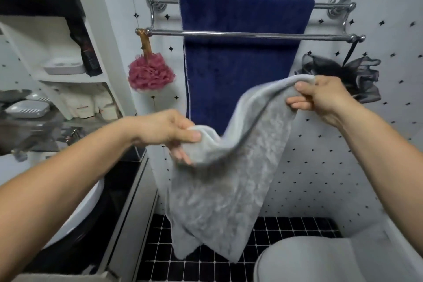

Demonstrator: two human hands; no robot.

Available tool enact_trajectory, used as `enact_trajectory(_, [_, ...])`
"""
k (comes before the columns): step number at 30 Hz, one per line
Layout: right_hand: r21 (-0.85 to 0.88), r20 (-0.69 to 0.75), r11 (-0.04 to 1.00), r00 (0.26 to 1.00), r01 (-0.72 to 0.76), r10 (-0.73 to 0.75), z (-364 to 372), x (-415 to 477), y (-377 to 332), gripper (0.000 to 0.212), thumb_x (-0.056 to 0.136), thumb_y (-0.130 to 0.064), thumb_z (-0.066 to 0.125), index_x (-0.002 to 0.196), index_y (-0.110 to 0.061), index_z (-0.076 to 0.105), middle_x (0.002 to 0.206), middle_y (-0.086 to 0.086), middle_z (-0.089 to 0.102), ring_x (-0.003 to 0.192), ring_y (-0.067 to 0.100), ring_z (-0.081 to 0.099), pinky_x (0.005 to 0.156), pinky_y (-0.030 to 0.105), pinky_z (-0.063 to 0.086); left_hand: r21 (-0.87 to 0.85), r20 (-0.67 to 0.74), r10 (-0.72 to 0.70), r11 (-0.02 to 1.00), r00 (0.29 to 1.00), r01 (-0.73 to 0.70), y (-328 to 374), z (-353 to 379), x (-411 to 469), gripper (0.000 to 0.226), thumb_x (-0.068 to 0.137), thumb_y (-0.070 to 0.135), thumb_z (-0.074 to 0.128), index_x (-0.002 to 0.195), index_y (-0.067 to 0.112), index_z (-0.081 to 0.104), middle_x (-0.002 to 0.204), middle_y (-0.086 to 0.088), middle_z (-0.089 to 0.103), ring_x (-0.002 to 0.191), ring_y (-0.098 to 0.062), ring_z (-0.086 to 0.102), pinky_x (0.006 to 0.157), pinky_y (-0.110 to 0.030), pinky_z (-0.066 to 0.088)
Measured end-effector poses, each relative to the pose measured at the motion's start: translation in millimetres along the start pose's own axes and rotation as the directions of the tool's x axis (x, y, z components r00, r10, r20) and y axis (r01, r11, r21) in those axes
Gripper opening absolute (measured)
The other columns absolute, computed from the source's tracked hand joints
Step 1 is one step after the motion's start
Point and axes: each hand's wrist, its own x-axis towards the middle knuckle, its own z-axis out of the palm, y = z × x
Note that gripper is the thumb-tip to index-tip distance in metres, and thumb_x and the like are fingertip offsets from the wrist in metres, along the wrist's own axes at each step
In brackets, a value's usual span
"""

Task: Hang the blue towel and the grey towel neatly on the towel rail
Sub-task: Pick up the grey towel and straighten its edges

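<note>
The blue towel (pixel 240 57) hangs flat over the back bar of the chrome double towel rail (pixel 229 34) on the tiled wall. The front bar is bare. I hold the grey towel (pixel 219 178) in front of and below the rail, folded lengthwise and drooping toward the floor. My left hand (pixel 174 133) pinches its lower left top corner. My right hand (pixel 320 96) grips the other top corner, raised higher, to the right of the blue towel. The grey towel sags between my hands.
A pink bath puff (pixel 150 73) hangs from the rail's left end, a black one (pixel 352 75) from the right end. Shelves with toiletries (pixel 68 71) stand at left. A white basin (pixel 87 208) sits lower left, a grey toilet lid (pixel 320 261) lower right.
</note>
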Motion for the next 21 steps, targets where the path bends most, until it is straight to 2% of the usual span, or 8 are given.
enact_trajectory(3, [-0.123,0.451,0.991,0.886,-0.061,0.11,-1.4,-21.8,-1.8,0.009,0.091,-0.003,0.055,0.093,-0.003,0.064,0.059,0.008,0.066,0.046,0.012,0.062,0.045,0.02,0.051,-0.252,-0.364,-0.041,0.966,0.93,-0.056,-8.7,-16.0,14.8,0.025,0.096,0.02,0.059,0.101,-0.003,0.067,0.092,-0.03,0.071,0.066,-0.028,0.074,0.07,-0.036,0.06])
enact_trajectory(6, [-0.003,0.308,0.996,0.947,-0.093,0.09,-2.2,-18.1,3.7,0.023,0.09,-0.006,0.058,0.111,0.002,0.062,0.071,0.015,0.061,0.043,0.009,0.06,0.042,0.019,0.05,-0.464,-0.748,-0.206,0.842,0.631,-0.276,-17.6,-44.4,23.4,0.021,0.098,0.024,0.056,0.104,0.005,0.064,0.087,-0.012,0.069,0.061,-0.018,0.068,0.067,-0.029,0.061])
enact_trajectory(8, [-0.12,0.019,0.993,1.0,-0.01,0.012,-1.9,-9.6,6.2,0.015,0.094,-0.005,0.057,0.106,0.004,0.06,0.072,0.02,0.059,0.041,0.009,0.062,0.044,0.02,0.055,-0.364,-0.666,-0.147,0.92,0.731,-0.147,-28.7,-44.6,26.1,0.019,0.098,0.023,0.057,0.096,0.007,0.068,0.088,-0.01,0.069,0.075,-0.023,0.067,0.081,-0.037,0.06])
enact_trajectory(10, [-0.252,0.06,0.967,0.997,-0.022,0.038,-2.8,-10.7,6.8,0.009,0.094,-0.004,0.057,0.1,0.002,0.062,0.064,0.017,0.063,0.041,0.01,0.063,0.044,0.02,0.055,-0.223,-0.453,-0.142,0.974,0.88,0.042,-32.1,-33.6,22.4,0.021,0.095,0.024,0.06,0.095,0.005,0.07,0.093,-0.021,0.071,0.084,-0.032,0.069,0.091,-0.047,0.056])
enact_trajectory(14, [-0.156,0.569,0.982,0.803,-0.106,0.177,-4.2,-39.0,-4.7,0.013,0.077,-0.01,0.063,0.089,-0.007,0.065,0.051,0.004,0.061,0.037,0.011,0.055,0.041,0.018,0.047,-0.584,-0.547,-0.202,0.787,0.812,-0.198,-12.0,-49.1,16.8,0.018,0.097,0.024,0.056,0.107,0.011,0.065,0.096,-0.017,0.07,0.088,-0.03,0.072,0.083,-0.042,0.06])
enact_trajectory(16, [-0.053,0.388,0.998,0.919,-0.045,0.063,-11.5,-19.4,-0.5,0.032,0.07,-0.018,0.071,0.098,-0.004,0.063,0.053,0.004,0.064,0.039,0.009,0.059,0.042,0.018,0.05,-0.704,-0.513,-0.152,0.638,0.845,-0.312,-9.3,-54.7,15.0,0.017,0.098,0.025,0.055,0.107,0.014,0.065,0.104,-0.011,0.071,0.102,-0.029,0.07,0.087,-0.041,0.059])
enact_trajectory(18, [-0.278,0.106,0.959,0.994,0.048,-0.019,-19.8,-1.2,5.6,0.031,0.08,-0.012,0.073,0.103,0.004,0.061,0.058,0.013,0.065,0.043,0.012,0.063,0.043,0.02,0.053,-0.522,-0.39,-0.146,0.849,0.909,-0.087,-14.0,-45.3,12.9,0.02,0.098,0.024,0.054,0.109,0.011,0.065,0.105,-0.015,0.073,0.097,-0.033,0.072,0.081,-0.039,0.06])
enact_trajectory(21, [-0.283,0.227,0.958,0.974,0.045,0.021,-24.5,-3.1,12.5,0.024,0.088,-0.007,0.063,0.107,0.007,0.06,0.061,0.016,0.065,0.044,0.011,0.064,0.043,0.019,0.052,-0.401,-0.43,-0.244,0.914,0.869,0.059,-10.4,-51.1,8.6,0.018,0.096,0.022,0.057,0.104,0.007,0.063,0.085,-0.017,0.074,0.066,-0.03,0.075,0.057,-0.03,0.062])
